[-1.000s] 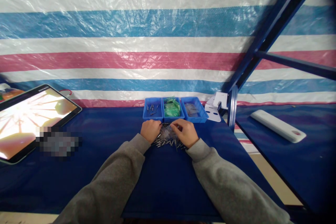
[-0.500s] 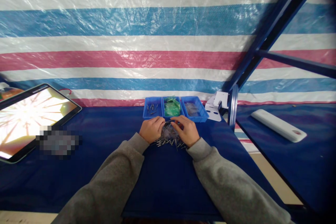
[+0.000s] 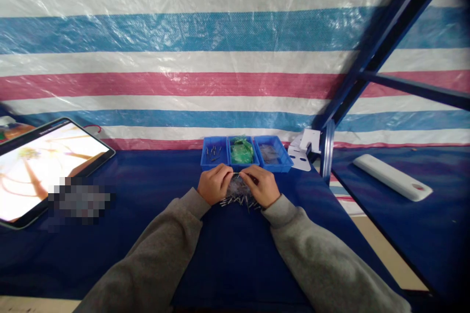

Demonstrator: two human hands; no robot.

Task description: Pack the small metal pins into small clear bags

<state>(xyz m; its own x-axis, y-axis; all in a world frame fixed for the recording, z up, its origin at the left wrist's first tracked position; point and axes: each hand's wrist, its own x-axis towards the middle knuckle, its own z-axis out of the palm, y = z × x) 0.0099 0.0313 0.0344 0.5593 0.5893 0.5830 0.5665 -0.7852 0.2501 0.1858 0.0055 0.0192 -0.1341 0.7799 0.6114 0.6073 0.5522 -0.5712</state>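
Observation:
My left hand [image 3: 214,184] and my right hand [image 3: 260,186] are close together over a pile of small metal pins [image 3: 238,199] on the blue table cloth [image 3: 154,190]. Both hands have their fingers curled, fingertips nearly meeting above a small clear plastic bag [image 3: 237,185] that they pinch between them. Just beyond the hands stand three small blue trays: the left tray [image 3: 213,152] holds a few pins, the middle tray [image 3: 241,150] holds green pieces, the right tray [image 3: 272,153] holds clear bags.
A tablet [image 3: 40,166] with a lit screen lies at the far left. A white bracket [image 3: 303,149] sits by a blue frame post [image 3: 326,149]. A white bar-shaped device [image 3: 392,177] lies on the right table. A striped tarpaulin hangs behind.
My hands have drawn closer together, fingertips now nearly touching over the clear bag. The picture on the tablet has changed.

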